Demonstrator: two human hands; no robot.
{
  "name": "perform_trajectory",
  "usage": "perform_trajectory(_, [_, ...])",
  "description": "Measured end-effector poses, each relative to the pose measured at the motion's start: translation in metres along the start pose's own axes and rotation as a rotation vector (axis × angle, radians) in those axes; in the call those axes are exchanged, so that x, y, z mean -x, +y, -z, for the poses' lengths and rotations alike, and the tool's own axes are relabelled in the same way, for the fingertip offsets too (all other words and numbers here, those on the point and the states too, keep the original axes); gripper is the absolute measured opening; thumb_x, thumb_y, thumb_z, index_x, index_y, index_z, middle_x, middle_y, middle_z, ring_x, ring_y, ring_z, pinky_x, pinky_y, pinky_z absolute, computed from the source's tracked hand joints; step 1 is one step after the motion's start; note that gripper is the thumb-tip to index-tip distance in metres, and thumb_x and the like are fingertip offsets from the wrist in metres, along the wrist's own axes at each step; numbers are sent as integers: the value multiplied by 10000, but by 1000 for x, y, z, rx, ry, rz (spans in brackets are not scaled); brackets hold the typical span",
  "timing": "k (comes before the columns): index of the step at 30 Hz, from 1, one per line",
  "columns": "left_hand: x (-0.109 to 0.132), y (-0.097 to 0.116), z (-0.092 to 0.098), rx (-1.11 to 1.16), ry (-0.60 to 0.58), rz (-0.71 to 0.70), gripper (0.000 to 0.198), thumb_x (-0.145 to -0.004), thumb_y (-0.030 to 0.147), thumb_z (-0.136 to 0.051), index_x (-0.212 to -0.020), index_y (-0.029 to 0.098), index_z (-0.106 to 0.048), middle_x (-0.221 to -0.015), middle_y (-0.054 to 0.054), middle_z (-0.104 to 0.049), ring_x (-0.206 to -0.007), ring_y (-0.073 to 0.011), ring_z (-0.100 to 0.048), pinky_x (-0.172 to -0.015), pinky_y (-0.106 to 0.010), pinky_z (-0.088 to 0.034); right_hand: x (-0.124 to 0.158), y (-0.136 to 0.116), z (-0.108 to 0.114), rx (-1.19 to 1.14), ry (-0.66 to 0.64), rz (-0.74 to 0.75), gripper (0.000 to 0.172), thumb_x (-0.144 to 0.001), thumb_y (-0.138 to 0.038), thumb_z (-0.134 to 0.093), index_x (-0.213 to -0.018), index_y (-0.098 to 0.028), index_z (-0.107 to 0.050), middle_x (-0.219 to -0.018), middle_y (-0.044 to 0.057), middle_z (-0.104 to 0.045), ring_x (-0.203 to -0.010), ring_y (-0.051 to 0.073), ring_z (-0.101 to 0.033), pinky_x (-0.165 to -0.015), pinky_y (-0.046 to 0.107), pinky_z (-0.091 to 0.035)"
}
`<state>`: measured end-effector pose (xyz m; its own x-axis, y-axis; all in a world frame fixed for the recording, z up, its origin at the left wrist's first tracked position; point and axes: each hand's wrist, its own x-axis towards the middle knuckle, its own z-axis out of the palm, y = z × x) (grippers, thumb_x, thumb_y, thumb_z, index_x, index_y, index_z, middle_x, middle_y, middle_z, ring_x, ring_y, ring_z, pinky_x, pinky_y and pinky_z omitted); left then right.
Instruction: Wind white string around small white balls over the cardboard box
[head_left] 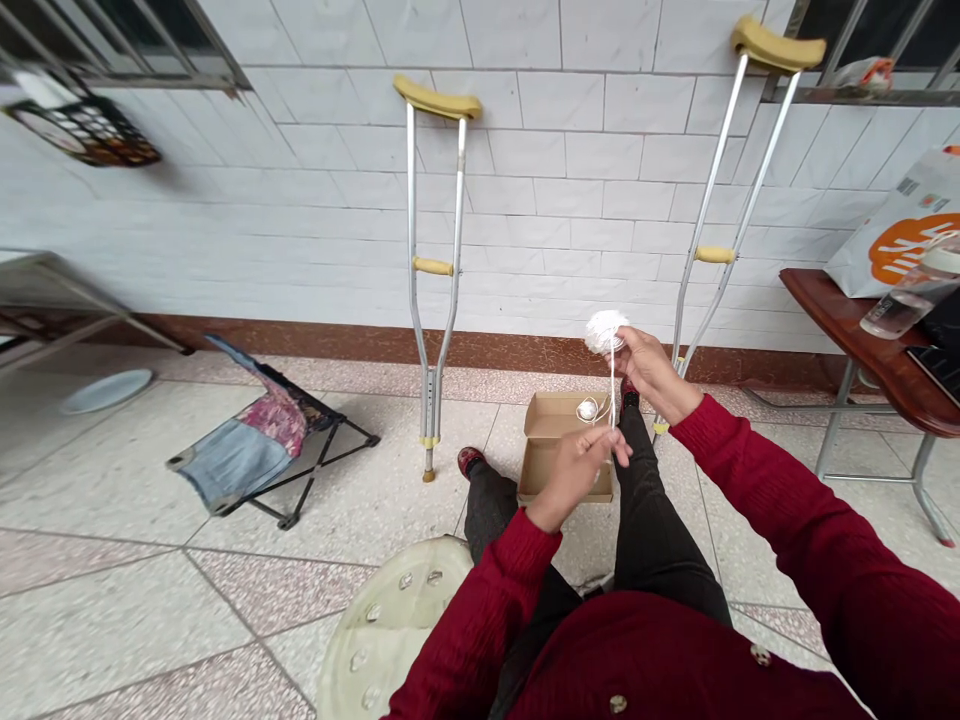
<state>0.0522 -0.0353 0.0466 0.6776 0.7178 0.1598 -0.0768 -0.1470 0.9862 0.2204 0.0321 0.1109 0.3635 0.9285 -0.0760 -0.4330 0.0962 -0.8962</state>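
My right hand [646,362] grips a white ball of yarn [604,330] at chest height in front of me. From the ball a white strand [613,385] runs down to my left hand [581,465], whose fingers are pinched around it. Below my hands an open cardboard box [556,416] lies on the floor between my feet. A smaller white ball [588,409] with loose loops of strand rests in its far half. My left hand and forearm hide part of the box's near half.
Two crutches [433,267] [714,255] lean on the tiled wall. A folding chair [247,430] stands left, a round plastic stool [397,620] close by my left leg. At right, a brown table [840,310] carries a bag [900,240] and a bottle [896,308].
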Motion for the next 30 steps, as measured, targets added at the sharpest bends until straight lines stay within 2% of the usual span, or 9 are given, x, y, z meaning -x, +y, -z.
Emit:
perform_trajectory(2, [20,-22,-2,-27,-161,70,450,-934,457,-439,-708,149,-677,-775,-57,-704,-802,-175,-644,-814,-280,-459,-13,-1,12,-51,72,-41,92,-761,-217,-596,-832,-159,-589,-613,-9,-614,-537,103,-574,-446,178,-466])
perform_trajectory(4, [34,-50,6,-102,-199,142,439,-927,453,-443,-713,145,-673,-730,-48,-699,-724,-160,-626,-755,-265,-452,-10,1,20,-67,33,-110,99,-777,-209,-572,-862,-162,-585,-625,-7,-619,-513,96,-556,-415,173,-435])
perform_trajectory(9, [19,-92,67,-543,86,276,399,-884,380,-454,-602,151,-618,-560,2,-592,-550,-137,-514,-595,-243,-382,62,26,28,109,-321,-371,167,-745,-250,-609,-881,-157,-584,-630,10,-623,-462,88,-527,-328,156,-306])
perform_trajectory(14, [-22,-58,111,-969,75,32,284,-885,239,-433,-708,179,-646,-716,-33,-671,-719,-173,-587,-751,-280,-418,104,77,46,267,-417,-548,238,-666,-235,-581,-889,-156,-555,-573,-12,-590,-381,73,-456,-307,157,-206])
perform_trajectory(19, [-41,-15,88,-1228,-39,-150,264,-858,174,-460,-674,174,-649,-685,-68,-678,-716,-189,-609,-959,-378,-369,69,115,63,645,-253,-419,286,-677,-274,-574,-938,-167,-527,-573,-41,-545,-375,79,-424,-343,179,-239])
perform_trajectory(22, [-40,-9,66,-1072,-80,6,273,-834,229,-504,-592,177,-619,-614,-57,-656,-653,-193,-609,-780,-324,-442,43,119,60,891,-100,-31,365,-667,-270,-621,-1015,-170,-573,-748,-7,-571,-528,102,-507,-459,208,-375])
perform_trajectory(24, [-36,-11,58,-783,-112,117,327,-852,281,-491,-561,178,-602,-584,-37,-651,-616,-176,-609,-701,-289,-452,32,116,54,934,-54,187,364,-703,-291,-598,-1050,-181,-605,-884,29,-568,-661,134,-546,-551,238,-433])
perform_trajectory(27, [-28,-11,59,-266,-124,144,353,-889,358,-458,-641,169,-625,-561,-10,-649,-633,-161,-631,-743,-282,-479,22,114,47,879,-88,249,399,-792,-358,-510,-1145,-196,-604,-992,58,-543,-643,140,-543,-559,271,-450])
perform_trajectory(30, [-22,-7,67,-22,-97,130,330,-884,388,-484,-703,155,-633,-557,-11,-648,-683,-173,-657,-790,-305,-489,17,114,47,930,-83,261,485,-786,-388,-531,-1231,-202,-580,-1037,72,-520,-658,152,-545,-619,312,-479])
